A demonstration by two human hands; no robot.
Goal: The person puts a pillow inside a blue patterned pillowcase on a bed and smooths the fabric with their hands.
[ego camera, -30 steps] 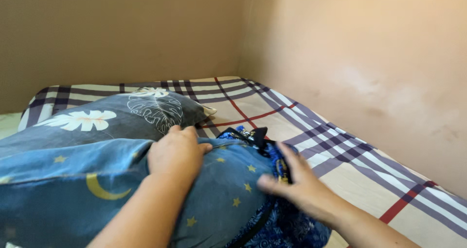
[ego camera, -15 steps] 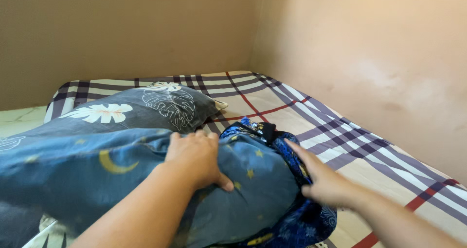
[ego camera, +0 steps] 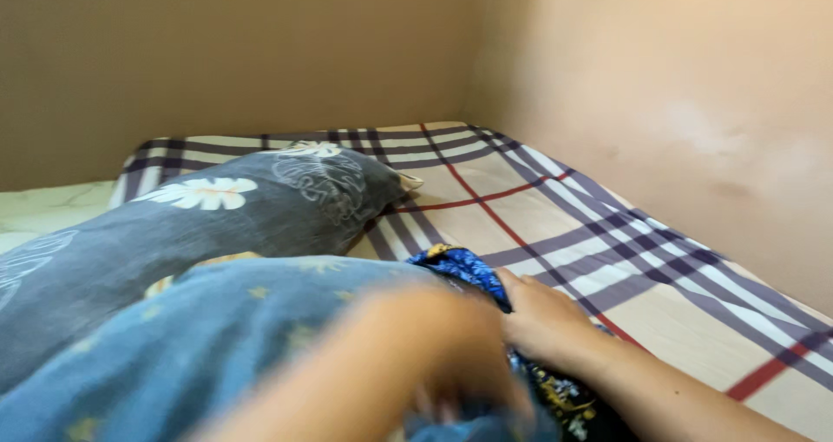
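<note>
The person's left hand (ego camera: 451,355) sits low in the frame, just left of centre, and is heavily blurred, so its finger positions cannot be read. Its bare forearm runs down toward the bottom edge, also smeared. The person's right hand (ego camera: 542,320) lies just right of centre in the lower half, sharp by comparison, palm down with the knuckles raised and the fingers curled under toward the left. The two hands are close together, nearly touching in the picture. The bare right forearm stretches away to the lower right and leaves the frame at the bottom edge.
</note>
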